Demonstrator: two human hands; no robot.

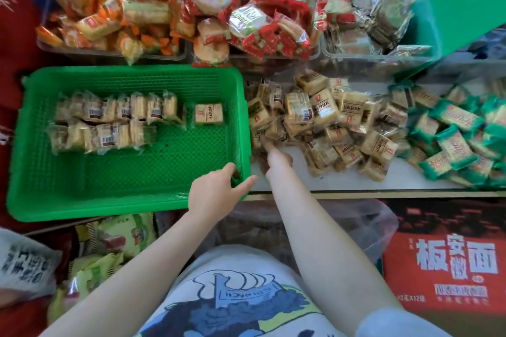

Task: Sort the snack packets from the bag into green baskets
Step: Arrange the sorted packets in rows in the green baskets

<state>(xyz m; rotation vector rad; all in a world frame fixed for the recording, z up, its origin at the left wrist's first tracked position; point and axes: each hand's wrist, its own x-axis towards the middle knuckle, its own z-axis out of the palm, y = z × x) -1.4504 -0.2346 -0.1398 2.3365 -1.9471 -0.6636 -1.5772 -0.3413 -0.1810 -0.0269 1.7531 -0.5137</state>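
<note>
Where the white surface (pixel 342 182) ends at the left, a rectangular green plastic mesh basket (pixel 82 186) is seen, overhanging the near edge. Two rows of tan clear-wrapped snack packets (pixel 115 117) are stood on edge in its far half, and one more is laid flat just beside them. The basket's near right corner is gripped by the left hand (pixel 216 191), thumb inside the rim and fingers curled outside. Just to the right, the right hand (pixel 276 157) is extended into a loose heap of tan packets (pixel 323 123) on the surface; its fingers are blurred, so their state cannot be told. Further right, green-wrapped packets (pixel 454 139) are piled. Clear tubs of orange and red packets (pixel 169 5) are ranged behind.
</note>
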